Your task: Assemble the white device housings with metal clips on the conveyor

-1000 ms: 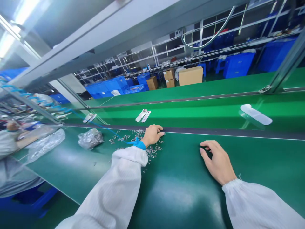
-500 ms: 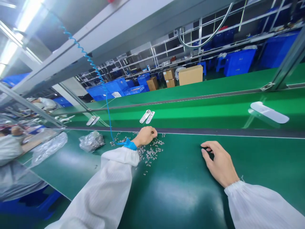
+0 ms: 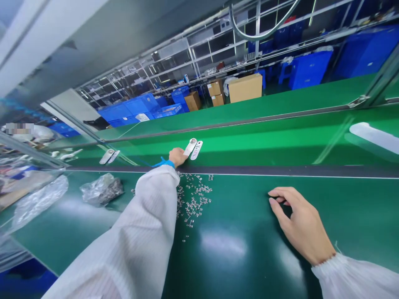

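My left hand (image 3: 178,157), with a blue band at the wrist, reaches over the dark belt edge, its fingers closed on the lower end of a white elongated part (image 3: 190,147). Beside that part lies a second white part (image 3: 196,150) with dark marks, on the green belt. Many small metal pieces (image 3: 195,203) are scattered on the green table just below my left forearm and to its right. My right hand (image 3: 302,220) rests at the right over the table, fingers curled loosely and apart, holding nothing.
A clear bag of small pieces (image 3: 102,189) and a flat plastic bag (image 3: 42,199) lie at the left. Another pair of white parts (image 3: 107,156) sits on the belt at left, and a white part (image 3: 375,136) at right. Metal posts (image 3: 368,89) rise behind.
My left hand has moved from the small pieces up and left to the white part on the belt. My view has shifted; my right hand keeps its loose pose.
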`<action>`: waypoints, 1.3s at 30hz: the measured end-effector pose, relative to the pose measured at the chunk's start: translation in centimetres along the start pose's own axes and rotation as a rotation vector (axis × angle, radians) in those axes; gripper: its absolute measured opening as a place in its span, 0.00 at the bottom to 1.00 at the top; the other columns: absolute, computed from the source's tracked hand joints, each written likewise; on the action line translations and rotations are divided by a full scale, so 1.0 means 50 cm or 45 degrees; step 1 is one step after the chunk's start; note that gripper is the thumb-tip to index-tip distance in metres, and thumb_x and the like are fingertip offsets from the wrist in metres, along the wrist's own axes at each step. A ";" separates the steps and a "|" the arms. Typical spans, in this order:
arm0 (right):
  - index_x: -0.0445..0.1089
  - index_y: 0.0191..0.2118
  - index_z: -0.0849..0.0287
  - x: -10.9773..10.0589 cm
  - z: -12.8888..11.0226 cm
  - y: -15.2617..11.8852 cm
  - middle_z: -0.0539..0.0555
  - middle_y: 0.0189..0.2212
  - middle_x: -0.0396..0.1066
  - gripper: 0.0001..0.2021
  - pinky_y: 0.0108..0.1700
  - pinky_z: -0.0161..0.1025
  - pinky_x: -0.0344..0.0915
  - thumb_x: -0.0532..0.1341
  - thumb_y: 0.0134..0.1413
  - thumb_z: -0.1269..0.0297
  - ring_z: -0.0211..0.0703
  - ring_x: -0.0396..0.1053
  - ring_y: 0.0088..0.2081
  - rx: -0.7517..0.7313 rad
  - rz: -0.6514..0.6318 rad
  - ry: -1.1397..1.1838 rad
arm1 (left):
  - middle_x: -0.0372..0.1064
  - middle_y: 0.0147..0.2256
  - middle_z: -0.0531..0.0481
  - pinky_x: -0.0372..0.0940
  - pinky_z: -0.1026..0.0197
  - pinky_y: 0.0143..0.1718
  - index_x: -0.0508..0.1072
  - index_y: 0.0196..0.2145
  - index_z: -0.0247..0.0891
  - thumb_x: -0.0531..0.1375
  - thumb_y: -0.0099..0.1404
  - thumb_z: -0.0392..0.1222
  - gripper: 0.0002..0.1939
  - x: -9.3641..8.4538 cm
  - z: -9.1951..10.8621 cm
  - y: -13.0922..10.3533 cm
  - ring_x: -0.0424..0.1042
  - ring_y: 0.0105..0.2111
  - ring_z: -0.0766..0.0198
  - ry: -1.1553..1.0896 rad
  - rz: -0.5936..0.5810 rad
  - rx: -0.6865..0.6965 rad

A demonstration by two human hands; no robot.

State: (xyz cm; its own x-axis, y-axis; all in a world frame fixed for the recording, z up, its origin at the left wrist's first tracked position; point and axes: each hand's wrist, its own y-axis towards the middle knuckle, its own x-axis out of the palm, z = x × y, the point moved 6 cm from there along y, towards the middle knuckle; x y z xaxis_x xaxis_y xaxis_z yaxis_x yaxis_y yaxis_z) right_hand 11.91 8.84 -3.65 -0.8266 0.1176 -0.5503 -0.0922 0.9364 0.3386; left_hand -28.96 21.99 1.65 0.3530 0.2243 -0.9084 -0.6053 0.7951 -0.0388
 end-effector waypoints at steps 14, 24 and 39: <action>0.70 0.50 0.53 -0.034 0.016 0.024 0.57 0.49 0.73 0.21 0.56 0.47 0.66 0.65 0.53 0.50 0.52 0.70 0.52 0.390 0.057 0.679 | 0.75 0.34 0.45 0.68 0.63 0.34 0.76 0.40 0.31 0.64 0.57 0.31 0.11 0.043 0.121 -0.309 0.71 0.30 0.67 -1.036 -0.714 0.244; 0.70 0.56 0.47 -0.060 0.052 0.039 0.55 0.56 0.70 0.28 0.54 0.52 0.68 0.54 0.57 0.38 0.58 0.67 0.56 0.340 -0.282 0.702 | 0.73 0.31 0.46 0.66 0.62 0.31 0.75 0.39 0.32 0.73 0.47 0.45 0.23 0.177 0.147 -0.638 0.72 0.29 0.64 -1.409 -1.364 0.151; 0.67 0.53 0.49 -0.014 -0.012 -0.008 0.58 0.53 0.71 0.31 0.49 0.53 0.71 0.67 0.45 0.41 0.56 0.71 0.52 0.400 -0.627 1.158 | 0.73 0.33 0.48 0.61 0.62 0.34 0.76 0.40 0.33 0.61 0.63 0.39 0.10 0.152 0.187 -0.585 0.68 0.31 0.65 -1.170 -1.069 0.682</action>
State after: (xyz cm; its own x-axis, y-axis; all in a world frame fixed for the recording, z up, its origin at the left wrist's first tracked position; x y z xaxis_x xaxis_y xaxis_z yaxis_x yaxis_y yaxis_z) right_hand 12.19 8.21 -2.94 -0.8516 -0.4636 0.2445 -0.4880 0.8716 -0.0469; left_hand -1.89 5.71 -0.21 0.9480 -0.3086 -0.0783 0.3024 0.9496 -0.0823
